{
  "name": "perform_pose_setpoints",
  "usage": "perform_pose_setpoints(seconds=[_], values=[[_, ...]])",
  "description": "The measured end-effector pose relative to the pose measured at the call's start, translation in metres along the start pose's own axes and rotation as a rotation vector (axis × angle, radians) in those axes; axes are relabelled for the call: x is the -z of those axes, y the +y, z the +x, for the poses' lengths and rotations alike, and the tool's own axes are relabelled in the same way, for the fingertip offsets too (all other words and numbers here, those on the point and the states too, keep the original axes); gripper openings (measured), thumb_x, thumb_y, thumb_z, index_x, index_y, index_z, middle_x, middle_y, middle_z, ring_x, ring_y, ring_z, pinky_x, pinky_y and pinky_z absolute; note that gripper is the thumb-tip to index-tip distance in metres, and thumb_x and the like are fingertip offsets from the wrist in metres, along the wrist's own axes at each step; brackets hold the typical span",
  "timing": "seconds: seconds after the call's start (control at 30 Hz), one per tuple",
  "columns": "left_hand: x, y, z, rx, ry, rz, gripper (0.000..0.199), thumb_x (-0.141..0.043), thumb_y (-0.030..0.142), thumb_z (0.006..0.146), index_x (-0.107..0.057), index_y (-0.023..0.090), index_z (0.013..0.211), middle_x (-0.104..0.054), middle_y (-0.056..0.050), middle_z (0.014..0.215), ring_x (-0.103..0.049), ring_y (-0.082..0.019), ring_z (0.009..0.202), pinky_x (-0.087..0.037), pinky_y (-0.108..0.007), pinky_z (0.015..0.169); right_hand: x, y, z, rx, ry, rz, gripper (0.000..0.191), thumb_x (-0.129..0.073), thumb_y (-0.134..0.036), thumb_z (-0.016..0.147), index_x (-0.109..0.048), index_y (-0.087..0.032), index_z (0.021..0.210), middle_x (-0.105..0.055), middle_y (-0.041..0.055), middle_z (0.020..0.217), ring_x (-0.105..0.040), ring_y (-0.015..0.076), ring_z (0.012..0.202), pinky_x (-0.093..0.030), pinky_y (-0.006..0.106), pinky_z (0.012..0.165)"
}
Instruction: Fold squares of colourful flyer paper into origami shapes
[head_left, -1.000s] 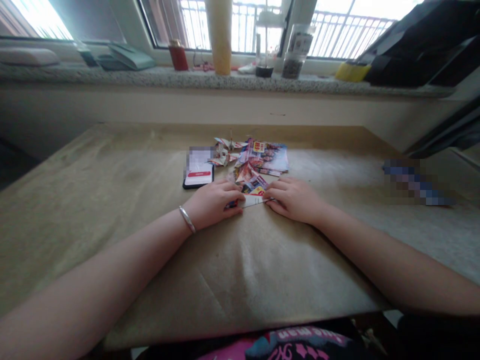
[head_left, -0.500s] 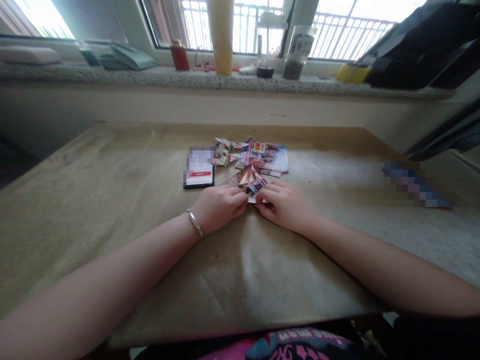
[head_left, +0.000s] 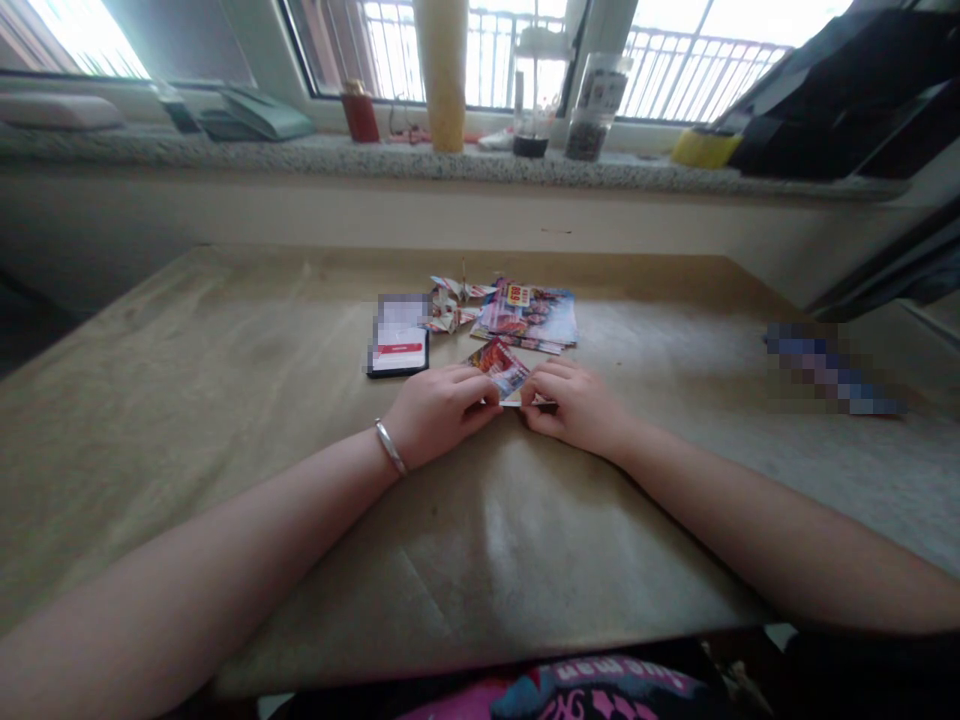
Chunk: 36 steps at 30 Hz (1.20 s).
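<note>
A small colourful printed paper with a folded, pointed top lies between my hands at the middle of the table. My left hand, with a silver bangle at the wrist, pinches its lower left edge between thumb and fingers. On the other side my right hand is closed on the lower right edge. The fingertips of both hands are close together but apart, with a pale strip of paper showing between them. Parts of the paper are hidden under the fingers.
Behind the hands are folded paper shapes, a stack of printed sheets and a phone. A blurred flat item lies at the right of the table. Jars and a red container stand on the windowsill.
The paper's raised folds now lie flatter, in a smoother pointed shape. My right hand has shifted slightly right, and the gap between my fingertips is a little wider.
</note>
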<state>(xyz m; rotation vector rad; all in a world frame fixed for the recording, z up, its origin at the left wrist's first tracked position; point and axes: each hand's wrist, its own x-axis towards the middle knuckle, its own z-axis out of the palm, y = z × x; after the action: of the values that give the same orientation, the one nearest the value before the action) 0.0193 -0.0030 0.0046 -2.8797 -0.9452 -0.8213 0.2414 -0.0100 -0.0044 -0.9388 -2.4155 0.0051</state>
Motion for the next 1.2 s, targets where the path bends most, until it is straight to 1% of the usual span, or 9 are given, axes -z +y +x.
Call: perform_pose_setpoints(seconds=[0.07, 0.2, 0.37, 0.6, 0.77, 0.93, 1.2], values=[[0.001, -0.001, 0.0, 0.004, 0.002, -0.03, 0.016, -0.054, 0.028, 0.089, -0.062, 0.018, 0.079, -0.066, -0.002, 0.081, -0.059, -0.013, 0.071, -0.043, -0.023, 0.064, 0.002, 0.004, -0.002, -0.001, 0.009, 0.009, 0.005, -0.056, -0.014, 0.075, -0.058, -0.019, 0.073, -0.064, 0.0044, 0.076, -0.056, 0.0181, 0.075, -0.044, 0.029, 0.07], [0.001, -0.004, -0.001, 0.007, -0.008, -0.075, 0.015, -0.054, 0.026, 0.088, -0.062, 0.018, 0.079, -0.066, -0.003, 0.082, -0.06, -0.013, 0.074, -0.045, -0.023, 0.067, 0.005, 0.012, -0.005, 0.007, -0.02, 0.031, 0.006, -0.055, -0.014, 0.076, -0.058, -0.019, 0.073, -0.065, 0.0047, 0.076, -0.057, 0.0173, 0.073, -0.045, 0.028, 0.07], [0.001, -0.007, -0.002, 0.014, 0.016, -0.109, 0.014, -0.055, 0.024, 0.088, -0.062, 0.017, 0.078, -0.066, -0.003, 0.082, -0.06, -0.013, 0.074, -0.047, -0.023, 0.069, 0.01, 0.023, -0.009, 0.027, -0.051, -0.02, 0.007, -0.055, -0.014, 0.076, -0.057, -0.019, 0.072, -0.065, 0.005, 0.076, -0.057, 0.0185, 0.074, -0.045, 0.029, 0.069], [0.003, -0.008, -0.002, 0.032, 0.041, -0.095, 0.014, -0.054, 0.024, 0.087, -0.062, 0.017, 0.077, -0.065, -0.002, 0.079, -0.058, -0.012, 0.07, -0.046, -0.022, 0.066, 0.018, 0.038, -0.015, 0.017, -0.044, -0.012, 0.005, -0.057, -0.017, 0.077, -0.056, -0.02, 0.073, -0.064, 0.005, 0.077, -0.057, 0.0187, 0.075, -0.045, 0.03, 0.07], [0.003, -0.008, -0.001, 0.047, 0.053, -0.085, 0.014, -0.054, 0.025, 0.087, -0.062, 0.017, 0.078, -0.066, -0.002, 0.081, -0.06, -0.012, 0.072, -0.047, -0.022, 0.067, 0.02, 0.048, -0.018, -0.01, -0.066, -0.018, 0.005, -0.057, -0.017, 0.075, -0.056, -0.02, 0.072, -0.064, 0.0061, 0.078, -0.058, 0.0207, 0.079, -0.046, 0.032, 0.073], [0.001, -0.008, -0.002, 0.039, 0.063, -0.082, 0.014, -0.054, 0.024, 0.087, -0.062, 0.017, 0.079, -0.066, -0.003, 0.08, -0.059, -0.012, 0.07, -0.046, -0.021, 0.065, 0.021, 0.051, -0.019, -0.005, -0.094, -0.01, 0.006, -0.057, -0.015, 0.074, -0.055, -0.02, 0.072, -0.063, 0.0051, 0.076, -0.056, 0.0198, 0.077, -0.045, 0.031, 0.071], [0.001, -0.008, -0.003, 0.077, 0.074, -0.076, 0.011, -0.057, 0.024, 0.085, -0.062, 0.017, 0.079, -0.066, -0.003, 0.08, -0.059, -0.012, 0.07, -0.046, -0.022, 0.064, 0.021, 0.048, -0.018, -0.036, -0.072, 0.041, 0.006, -0.056, -0.016, 0.073, -0.053, -0.02, 0.07, -0.06, 0.0046, 0.074, -0.054, 0.0185, 0.073, -0.044, 0.029, 0.067]])
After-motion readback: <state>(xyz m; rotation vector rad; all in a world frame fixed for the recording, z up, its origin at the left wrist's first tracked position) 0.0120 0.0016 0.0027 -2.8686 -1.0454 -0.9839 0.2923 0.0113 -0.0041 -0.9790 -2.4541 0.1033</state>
